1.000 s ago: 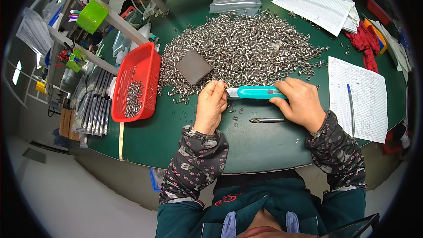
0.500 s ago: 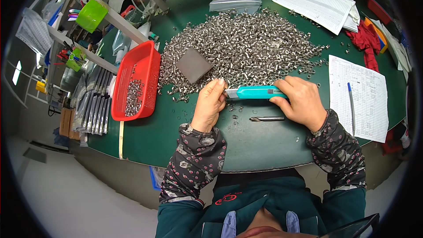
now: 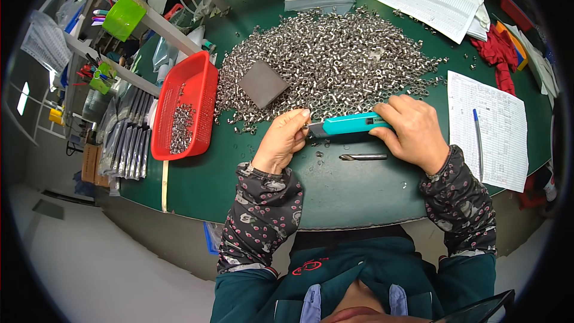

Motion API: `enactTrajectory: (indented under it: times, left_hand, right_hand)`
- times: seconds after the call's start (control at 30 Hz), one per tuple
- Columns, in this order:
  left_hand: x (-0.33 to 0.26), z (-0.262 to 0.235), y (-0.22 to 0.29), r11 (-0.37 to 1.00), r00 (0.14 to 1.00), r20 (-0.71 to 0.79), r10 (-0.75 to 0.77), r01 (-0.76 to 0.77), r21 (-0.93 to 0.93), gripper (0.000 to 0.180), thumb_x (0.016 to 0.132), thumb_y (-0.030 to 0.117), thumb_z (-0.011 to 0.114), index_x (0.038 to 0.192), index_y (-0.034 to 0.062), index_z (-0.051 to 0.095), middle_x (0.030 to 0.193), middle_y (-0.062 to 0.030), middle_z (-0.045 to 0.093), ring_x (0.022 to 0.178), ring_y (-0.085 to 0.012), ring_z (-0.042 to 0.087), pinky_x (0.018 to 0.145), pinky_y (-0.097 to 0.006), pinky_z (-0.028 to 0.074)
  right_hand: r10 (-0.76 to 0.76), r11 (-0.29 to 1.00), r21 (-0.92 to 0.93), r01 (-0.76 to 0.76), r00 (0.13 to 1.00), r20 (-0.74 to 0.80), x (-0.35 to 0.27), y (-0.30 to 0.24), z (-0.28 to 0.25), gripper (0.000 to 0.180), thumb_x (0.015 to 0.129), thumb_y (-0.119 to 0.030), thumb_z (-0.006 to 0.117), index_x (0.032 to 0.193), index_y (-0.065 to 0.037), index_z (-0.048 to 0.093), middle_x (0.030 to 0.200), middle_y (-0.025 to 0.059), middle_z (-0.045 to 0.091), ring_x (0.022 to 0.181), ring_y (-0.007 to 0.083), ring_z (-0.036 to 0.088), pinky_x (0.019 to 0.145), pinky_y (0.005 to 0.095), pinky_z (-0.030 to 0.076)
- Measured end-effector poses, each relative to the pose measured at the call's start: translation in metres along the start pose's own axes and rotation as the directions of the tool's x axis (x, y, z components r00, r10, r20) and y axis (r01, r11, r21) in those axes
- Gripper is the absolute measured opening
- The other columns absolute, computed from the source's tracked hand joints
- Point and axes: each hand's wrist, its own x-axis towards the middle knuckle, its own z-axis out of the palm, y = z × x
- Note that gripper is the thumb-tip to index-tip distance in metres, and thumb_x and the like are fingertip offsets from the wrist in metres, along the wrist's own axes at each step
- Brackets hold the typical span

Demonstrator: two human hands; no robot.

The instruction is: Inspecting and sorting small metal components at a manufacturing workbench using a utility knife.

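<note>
- Centrally, a teal utility knife (image 3: 353, 124) is held nearly level above the green tabletop (image 3: 353, 194), its blade (image 3: 318, 130) pointing left. I judge it light, with a stiff plastic handle; the thin blade looks likeliest to snap. I would take hold by the handle only.
- From my remote view, the right hand (image 3: 415, 131) is wrapped around the handle's right end, thumb below and fingers above.
- At the blade's end, the left hand (image 3: 281, 140) has thumb and fingertips drawn together; I cannot tell whether they pinch a small piece.
- Just nearer the body lies a metal drill bit (image 3: 363, 157), probably apt to roll.
- Beyond both hands spreads a heap of small metal rings (image 3: 335, 60), slippery by my judgement, with a dark square block (image 3: 263, 85) at its near left.
- Farther out, a red plastic basket (image 3: 208, 87) bounds the left and a printed sheet (image 3: 502, 125) the right. Bodyward, tabletop runs to its near edge, giving the wrists most room.
</note>
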Motion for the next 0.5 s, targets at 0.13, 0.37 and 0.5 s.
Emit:
enactTrajectory:
  times: [0.13, 0.37, 0.5]
  left_hand:
    - [-0.002, 0.0, 0.002, 0.998, 0.998, 0.024, -0.059, 0.059, 0.014, 0.022, 0.087, 0.023, 0.048, 0.07, 0.0093, 0.047, 0.055, 0.0052, 0.038, 0.038, -0.0004, 0.024, 0.033, -0.016, 0.017]
    - [-0.003, 0.004, 0.006, 0.988, 0.989, 0.01, -0.146, 0.145, 0.046, 0.022, 0.087, 0.02, 0.048, 0.068, 0.009, 0.045, 0.053, 0.0047, 0.039, 0.038, -0.0006, 0.026, 0.033, -0.015, 0.019]
    - [-0.002, 0.0, 0.001, 0.986, 0.989, 0.046, -0.14, 0.136, 0.094, 0.023, 0.086, 0.023, 0.05, 0.068, 0.0096, 0.048, 0.055, 0.0063, 0.042, 0.038, 0.0008, 0.026, 0.033, -0.016, 0.017]
  right_hand:
    - [-0.017, 0.999, -0.032, 0.017, 1.0, 0.005, 0.001, 0.0, -0.003, 0.025, 0.063, -0.022, 0.067, 0.078, -0.007, 0.053, 0.066, 0.0048, 0.046, 0.063, 0.0213, 0.05, 0.052, 0.034, 0.039]
    - [-0.072, 0.994, -0.08, 0.072, 0.997, 0.003, 0.003, 0.0, -0.009, 0.027, 0.063, -0.02, 0.066, 0.083, -0.006, 0.055, 0.068, 0.0056, 0.044, 0.064, 0.0222, 0.046, 0.055, 0.0333, 0.036]
    - [-0.108, 0.982, -0.16, 0.104, 0.994, -0.02, 0.004, 0.001, -0.012, 0.029, 0.06, -0.02, 0.067, 0.083, -0.008, 0.054, 0.07, 0.0034, 0.044, 0.069, 0.0192, 0.047, 0.057, 0.0307, 0.036]
